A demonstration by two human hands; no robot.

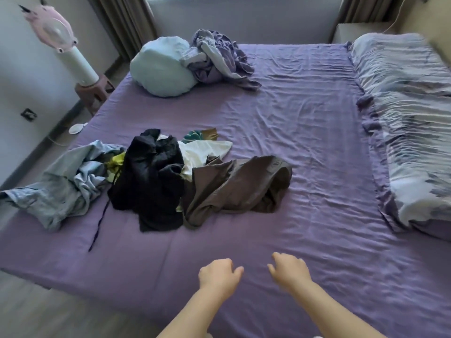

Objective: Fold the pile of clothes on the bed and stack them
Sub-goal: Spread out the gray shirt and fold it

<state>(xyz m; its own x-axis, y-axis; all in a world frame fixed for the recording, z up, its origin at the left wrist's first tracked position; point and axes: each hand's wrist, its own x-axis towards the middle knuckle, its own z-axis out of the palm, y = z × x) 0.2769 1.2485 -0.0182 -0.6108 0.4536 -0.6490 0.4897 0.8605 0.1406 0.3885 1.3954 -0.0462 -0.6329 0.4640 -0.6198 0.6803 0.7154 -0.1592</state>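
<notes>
Fingers loosely curled, both empty: left hand (218,273), right hand (289,269) over bed (305,147). I'd grab brown garment (234,186) first, spread flat.

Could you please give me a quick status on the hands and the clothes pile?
Left hand and right hand empty, loosely curled over the purple sheet. Clothes pile unfolded, untouched, ahead to the left. Nothing in the way.

Grey walls (19,76), brown curtains (127,18)
</notes>
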